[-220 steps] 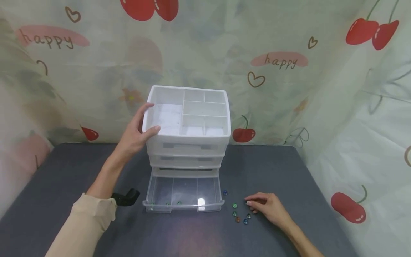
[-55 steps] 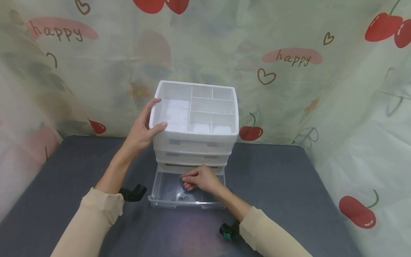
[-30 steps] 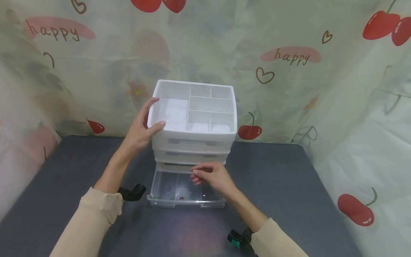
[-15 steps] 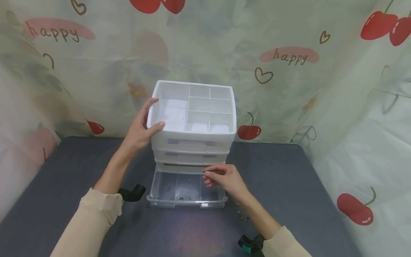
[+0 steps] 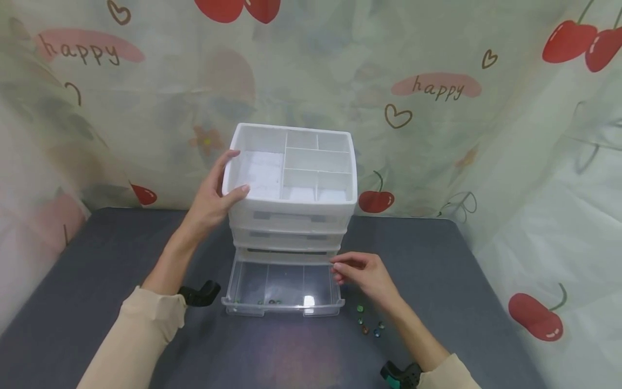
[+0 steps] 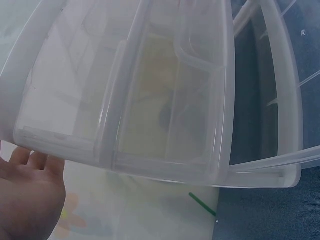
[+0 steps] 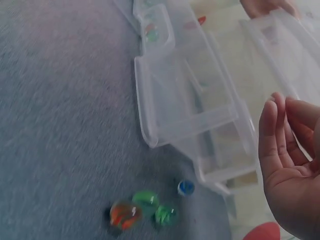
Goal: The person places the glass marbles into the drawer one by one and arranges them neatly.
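Note:
A white plastic drawer organizer [image 5: 293, 216] stands mid-table, its bottom clear drawer [image 5: 285, 278] pulled out toward me. My left hand [image 5: 209, 199] grips its upper left rim, thumb over the edge and fingers along the side. Several small glass marbles [image 5: 272, 302] lie along the front of that drawer. My right hand [image 5: 364, 275] is above the drawer's right edge, fingers loosely curled with the thumb near them, nothing visible between them. Below it on the table are a green marble [image 5: 360, 308], an orange marble [image 7: 125, 215] and a blue marble [image 7: 186, 188], among others.
The organizer's top tray [image 5: 259, 173] has several compartments, and its upper two drawers are closed. A dark grey table [image 5: 418, 254] bears everything. A patterned curtain [image 5: 311, 70] hangs behind and at the sides. Black wrist cameras [image 5: 201, 293] sit on both wrists.
My right hand went from the table marbles into the open drawer, then slid right to its edge. More marbles lie in the drawer than at first. The left hand keeps its grip.

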Demonstrator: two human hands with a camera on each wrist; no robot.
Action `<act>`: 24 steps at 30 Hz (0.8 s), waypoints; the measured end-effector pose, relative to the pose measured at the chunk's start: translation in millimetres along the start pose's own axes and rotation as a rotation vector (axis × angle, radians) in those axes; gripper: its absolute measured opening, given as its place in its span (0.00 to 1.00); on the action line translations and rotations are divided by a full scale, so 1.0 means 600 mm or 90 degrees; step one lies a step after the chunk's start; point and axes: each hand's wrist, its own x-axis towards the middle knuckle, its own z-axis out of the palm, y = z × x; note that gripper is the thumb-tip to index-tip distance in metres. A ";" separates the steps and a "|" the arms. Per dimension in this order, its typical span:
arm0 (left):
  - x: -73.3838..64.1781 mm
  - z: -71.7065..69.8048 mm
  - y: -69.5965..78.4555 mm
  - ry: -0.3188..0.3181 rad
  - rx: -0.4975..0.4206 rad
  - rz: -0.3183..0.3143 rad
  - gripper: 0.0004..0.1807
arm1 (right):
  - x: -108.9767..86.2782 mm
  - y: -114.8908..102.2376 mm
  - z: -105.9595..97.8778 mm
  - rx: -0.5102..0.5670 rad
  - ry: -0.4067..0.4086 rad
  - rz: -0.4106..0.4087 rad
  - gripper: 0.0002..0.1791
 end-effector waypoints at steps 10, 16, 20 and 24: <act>0.000 -0.001 -0.001 -0.005 -0.004 0.004 0.38 | -0.011 0.019 -0.025 -0.074 0.025 0.011 0.14; -0.001 -0.003 0.000 -0.006 0.000 -0.002 0.38 | -0.014 0.034 -0.037 -0.075 0.028 0.019 0.16; -0.001 -0.003 0.000 -0.005 0.003 -0.003 0.38 | -0.015 0.049 -0.044 -0.082 0.026 0.020 0.16; -0.002 -0.002 0.001 -0.008 -0.003 -0.003 0.38 | -0.016 0.065 -0.049 -0.088 0.019 0.026 0.16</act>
